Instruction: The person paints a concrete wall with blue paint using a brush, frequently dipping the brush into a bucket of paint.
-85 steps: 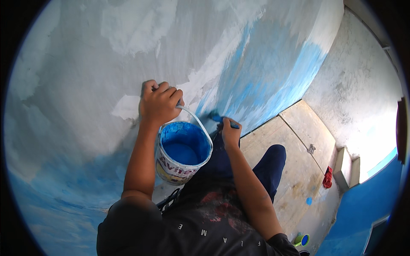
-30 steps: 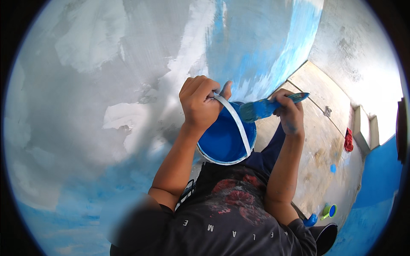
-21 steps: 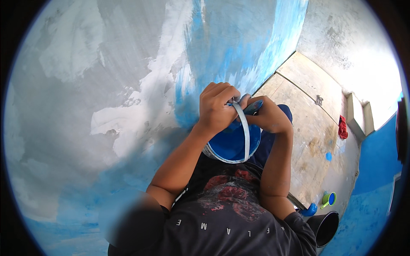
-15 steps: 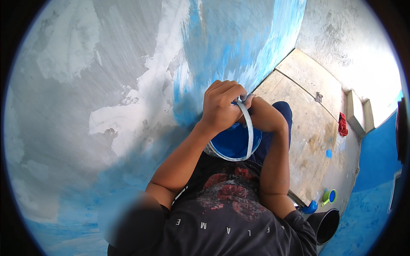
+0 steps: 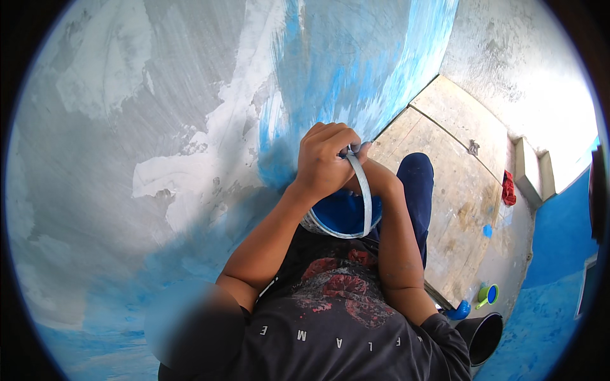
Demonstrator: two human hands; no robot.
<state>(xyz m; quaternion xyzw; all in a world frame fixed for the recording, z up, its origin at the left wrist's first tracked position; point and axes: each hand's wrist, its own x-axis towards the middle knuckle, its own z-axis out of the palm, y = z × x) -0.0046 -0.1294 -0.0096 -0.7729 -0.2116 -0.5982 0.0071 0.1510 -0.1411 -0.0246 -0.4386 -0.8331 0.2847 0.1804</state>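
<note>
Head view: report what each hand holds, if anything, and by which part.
The left hand holds the bucket by its white handle. The right hand is mostly hidden behind the left hand and handle; whether it holds anything cannot be told.

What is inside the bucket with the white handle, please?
Blue paint shows inside the bucket. The left hand and right hand cover its far part, so what lies there, or in the right hand, cannot be seen.

A bucket [image 5: 309, 222] is before the person [image 5: 343, 311], its handle [image 5: 364, 190] in the left hand [image 5: 329, 154]; the right hand [image 5: 375, 176] is behind the handle. Left, I see a wall [image 5: 159, 127]; right, floor boards [image 5: 445, 159], a cloth [image 5: 508, 188] beside them, a dipper [image 5: 483, 294] and tub [image 5: 471, 331] nearer.
</note>
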